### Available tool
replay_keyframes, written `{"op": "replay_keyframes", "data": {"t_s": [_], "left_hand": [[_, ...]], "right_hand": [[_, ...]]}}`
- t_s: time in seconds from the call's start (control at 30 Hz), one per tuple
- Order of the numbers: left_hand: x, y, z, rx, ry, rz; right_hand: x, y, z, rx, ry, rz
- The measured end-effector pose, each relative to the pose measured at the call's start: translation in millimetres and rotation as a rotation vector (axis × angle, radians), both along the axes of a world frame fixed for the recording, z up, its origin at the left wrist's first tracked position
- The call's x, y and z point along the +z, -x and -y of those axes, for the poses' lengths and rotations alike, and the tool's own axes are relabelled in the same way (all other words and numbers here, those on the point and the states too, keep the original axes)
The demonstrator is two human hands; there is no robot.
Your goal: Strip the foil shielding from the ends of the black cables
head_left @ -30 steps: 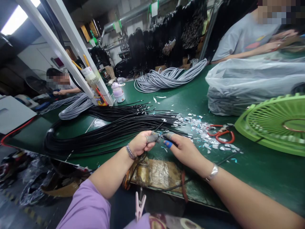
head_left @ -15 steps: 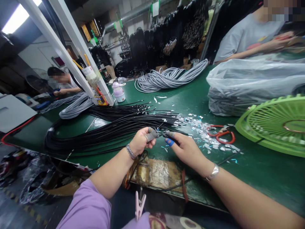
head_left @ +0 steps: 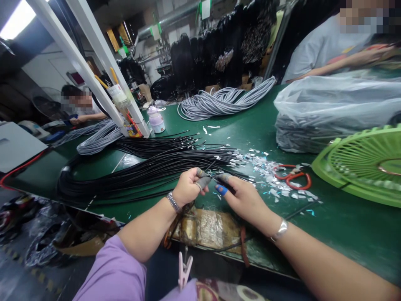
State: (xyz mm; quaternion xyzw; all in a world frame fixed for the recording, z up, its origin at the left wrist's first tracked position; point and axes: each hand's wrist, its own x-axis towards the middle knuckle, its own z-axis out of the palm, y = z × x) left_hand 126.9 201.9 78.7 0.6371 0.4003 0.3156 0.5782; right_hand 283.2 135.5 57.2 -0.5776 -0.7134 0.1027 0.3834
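My left hand and my right hand meet near the front of the green table. Both pinch the tip end of one thin black cable between taped fingertips. The left fingers wear grey tape, and one right fingertip has blue tape. The cable comes from a big bundle of black cables that runs left from my hands. What the fingertips do at the cable tip is too small to make out.
Small white and blue scraps and red-handled scissors lie right of my hands. A green fan and a plastic bag of cables stand further right. Grey cable coils lie behind. Other people work at the far right and far left.
My hands stay together on the cable tip and shift only slightly; the left fingers regrip. The view has tilted a little.
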Motion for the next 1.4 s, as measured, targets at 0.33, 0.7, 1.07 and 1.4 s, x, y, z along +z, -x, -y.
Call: {"op": "replay_keyframes", "data": {"t_s": [0.33,0.7,1.07,1.4], "left_hand": [[-4.3,1,1,-0.008,-0.056,-0.031],[-10.7,4,1,-0.028,-0.218,-0.116],[-5.8,8,5,0.040,-0.513,-0.313],[-2.5,8,7,0.056,-0.663,-0.458]], "right_hand": [[-2.8,0,0,-0.020,0.005,-0.003],[5.4,-1,-4,0.121,0.113,-0.249],[3.7,1,-3,0.113,0.093,-0.241],[3.0,3,-2,0.136,0.149,-0.342]]}}
